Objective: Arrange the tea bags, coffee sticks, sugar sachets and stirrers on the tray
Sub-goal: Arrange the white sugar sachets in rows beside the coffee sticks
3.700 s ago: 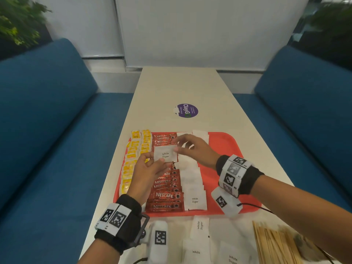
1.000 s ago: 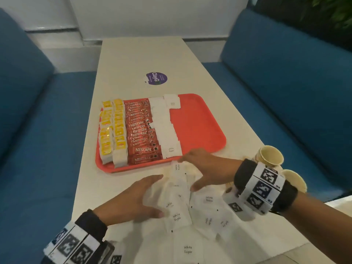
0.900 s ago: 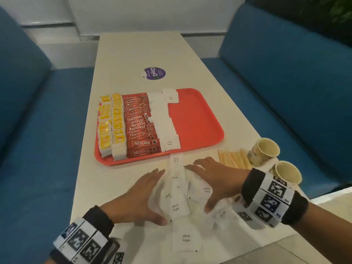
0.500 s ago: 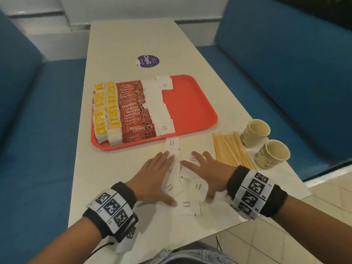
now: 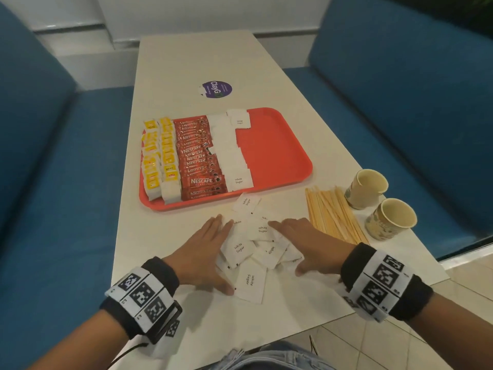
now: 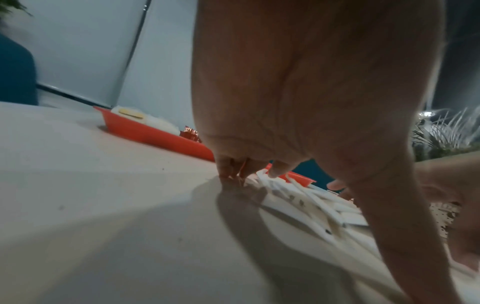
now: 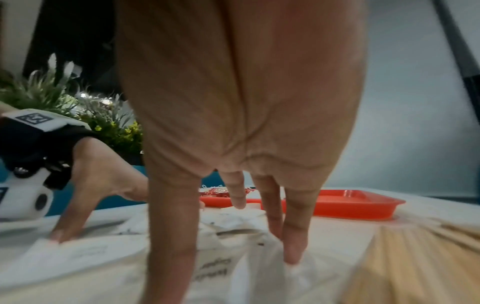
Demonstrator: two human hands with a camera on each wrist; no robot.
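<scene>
A red tray (image 5: 277, 145) holds rows of yellow tea bags (image 5: 160, 153), red coffee sticks (image 5: 198, 158) and white sugar sachets (image 5: 230, 150). In front of it a loose heap of white sugar sachets (image 5: 253, 244) lies on the table. My left hand (image 5: 205, 252) presses flat against the heap's left side, fingers straight. On the heap's right side my right hand (image 5: 301, 244) does the same, fingers straight on the sachets (image 7: 233, 259). Wooden stirrers (image 5: 333, 212) lie just right of my right hand. The tray (image 7: 350, 207) shows beyond the fingertips (image 7: 293, 251).
Two paper cups (image 5: 366, 188) (image 5: 390, 218) stand near the table's right edge beside the stirrers. A purple round sticker (image 5: 213, 89) lies behind the tray. Blue benches (image 5: 400, 89) flank the table. The tray's right half is bare red.
Both hands left the tray and came down to the loose sachets. Over the last second they have pushed inward, bunching the scattered sachets into a tighter heap between them.
</scene>
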